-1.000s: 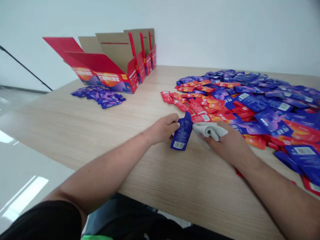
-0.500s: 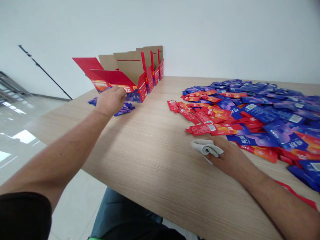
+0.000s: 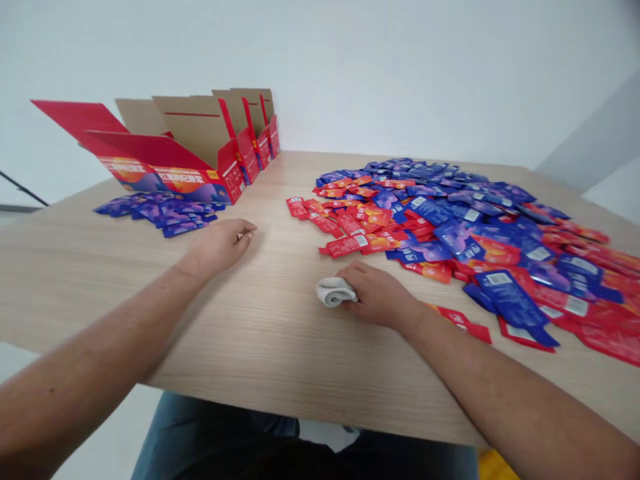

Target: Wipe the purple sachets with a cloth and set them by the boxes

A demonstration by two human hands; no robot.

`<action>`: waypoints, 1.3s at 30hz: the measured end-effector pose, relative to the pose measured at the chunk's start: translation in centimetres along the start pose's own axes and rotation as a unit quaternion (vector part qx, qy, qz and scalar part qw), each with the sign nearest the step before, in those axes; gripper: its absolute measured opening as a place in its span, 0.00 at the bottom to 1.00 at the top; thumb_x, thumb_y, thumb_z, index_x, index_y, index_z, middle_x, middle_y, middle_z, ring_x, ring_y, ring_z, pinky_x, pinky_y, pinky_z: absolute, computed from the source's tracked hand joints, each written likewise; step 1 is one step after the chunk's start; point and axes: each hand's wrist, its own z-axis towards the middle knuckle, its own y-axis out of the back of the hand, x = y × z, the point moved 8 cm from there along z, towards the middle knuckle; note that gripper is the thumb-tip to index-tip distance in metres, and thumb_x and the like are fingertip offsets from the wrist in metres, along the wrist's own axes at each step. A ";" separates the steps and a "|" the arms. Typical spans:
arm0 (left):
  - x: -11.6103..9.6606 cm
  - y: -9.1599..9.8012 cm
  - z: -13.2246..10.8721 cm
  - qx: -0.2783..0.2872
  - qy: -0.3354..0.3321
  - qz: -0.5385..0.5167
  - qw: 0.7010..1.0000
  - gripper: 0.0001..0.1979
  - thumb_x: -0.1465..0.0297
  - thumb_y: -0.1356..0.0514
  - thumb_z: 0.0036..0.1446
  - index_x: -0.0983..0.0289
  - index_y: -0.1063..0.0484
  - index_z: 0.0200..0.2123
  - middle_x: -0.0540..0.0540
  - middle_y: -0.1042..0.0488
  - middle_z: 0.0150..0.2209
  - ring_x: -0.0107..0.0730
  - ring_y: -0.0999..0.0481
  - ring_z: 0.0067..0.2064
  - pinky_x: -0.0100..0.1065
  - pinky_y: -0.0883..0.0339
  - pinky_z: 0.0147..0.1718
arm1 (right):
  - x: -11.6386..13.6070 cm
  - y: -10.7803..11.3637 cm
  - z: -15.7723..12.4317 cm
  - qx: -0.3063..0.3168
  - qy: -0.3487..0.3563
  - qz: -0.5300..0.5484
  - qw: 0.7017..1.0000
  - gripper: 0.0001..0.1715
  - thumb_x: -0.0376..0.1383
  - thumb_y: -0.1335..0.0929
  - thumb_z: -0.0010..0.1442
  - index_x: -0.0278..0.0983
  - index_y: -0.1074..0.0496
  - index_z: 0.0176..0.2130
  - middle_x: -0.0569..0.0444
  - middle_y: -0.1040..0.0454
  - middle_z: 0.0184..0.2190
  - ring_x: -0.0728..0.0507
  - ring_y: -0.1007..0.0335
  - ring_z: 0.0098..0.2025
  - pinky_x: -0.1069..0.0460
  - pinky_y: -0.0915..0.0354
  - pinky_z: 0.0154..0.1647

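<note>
My left hand (image 3: 223,245) hovers low over the table (image 3: 260,360), just right of a small group of purple-blue sachets (image 3: 160,210). Its fingers are loosely curled in and no object shows in them. In my right hand (image 3: 375,293) is a rolled pale grey cloth (image 3: 336,292), its spiral end facing left. The right fingers wrap round it close to the table top. Just beyond lie red and orange sachets (image 3: 345,245) at the near-left edge of a large mixed pile.
Several red printed cartons (image 3: 185,180) with raised flaps stand in a row at the back left. The broad pile of blue sachets (image 3: 430,207) and red ones covers the right side. A white wall (image 3: 375,73) rises behind the table.
My left hand has moved away from the cartons and the purple-blue sachets, toward me. My right hand still grips the cloth. The view has turned right, showing more of the pile.
</note>
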 end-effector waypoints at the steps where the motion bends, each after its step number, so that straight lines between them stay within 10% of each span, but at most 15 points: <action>1: -2.0 -0.7 0.1 0.019 -0.011 -0.020 1.000 0.17 0.63 0.46 0.63 0.62 0.22 0.46 0.60 0.17 0.46 0.43 0.20 0.44 0.39 0.30 0.45 | 0.4 -0.1 0.0 0.008 0.007 -0.016 1.000 0.17 0.37 0.29 0.60 0.36 0.28 0.50 0.46 0.26 0.47 0.39 0.26 0.46 0.47 0.31 0.46; 10: -22.7 -4.8 2.6 0.180 -0.261 -0.043 0.947 0.17 0.65 0.47 0.63 0.60 0.20 0.44 0.55 0.17 0.41 0.38 0.20 0.43 0.34 0.33 0.41 | 2.3 -0.7 0.3 0.023 0.075 -0.069 0.994 0.19 0.41 0.30 0.63 0.35 0.29 0.51 0.45 0.24 0.47 0.37 0.25 0.50 0.47 0.31 0.45; 15: -29.7 -9.1 5.7 0.207 -0.354 0.033 0.911 0.18 0.70 0.48 0.61 0.60 0.20 0.47 0.57 0.18 0.47 0.38 0.21 0.48 0.34 0.34 0.46 | 2.2 -0.5 0.2 0.003 0.077 -0.065 0.995 0.19 0.42 0.30 0.63 0.36 0.28 0.51 0.45 0.23 0.49 0.37 0.24 0.49 0.47 0.29 0.43; 26: -34.2 -13.6 7.1 0.197 -0.365 0.130 0.901 0.34 0.48 0.43 0.57 0.68 0.26 0.55 0.71 0.24 0.55 0.56 0.22 0.52 0.43 0.28 0.44 | 2.3 -0.5 0.6 -0.010 0.102 -0.032 0.994 0.22 0.43 0.33 0.66 0.35 0.25 0.55 0.41 0.21 0.54 0.33 0.23 0.54 0.42 0.27 0.48; 33: -35.2 -13.6 6.9 0.177 -0.390 0.177 0.886 0.20 0.67 0.48 0.62 0.70 0.22 0.49 0.72 0.19 0.46 0.58 0.19 0.48 0.47 0.29 0.43 | 1.9 -0.2 0.6 -0.001 0.087 -0.009 0.996 0.24 0.43 0.31 0.65 0.35 0.25 0.56 0.42 0.20 0.54 0.33 0.23 0.53 0.44 0.27 0.47; 39: -32.7 -10.0 7.0 0.099 -0.358 0.165 0.914 0.20 0.74 0.52 0.66 0.65 0.26 0.54 0.67 0.18 0.43 0.53 0.18 0.47 0.43 0.30 0.41 | 2.1 -0.7 0.6 -0.010 0.108 -0.031 0.994 0.20 0.41 0.31 0.63 0.34 0.26 0.52 0.40 0.21 0.51 0.33 0.22 0.49 0.44 0.27 0.44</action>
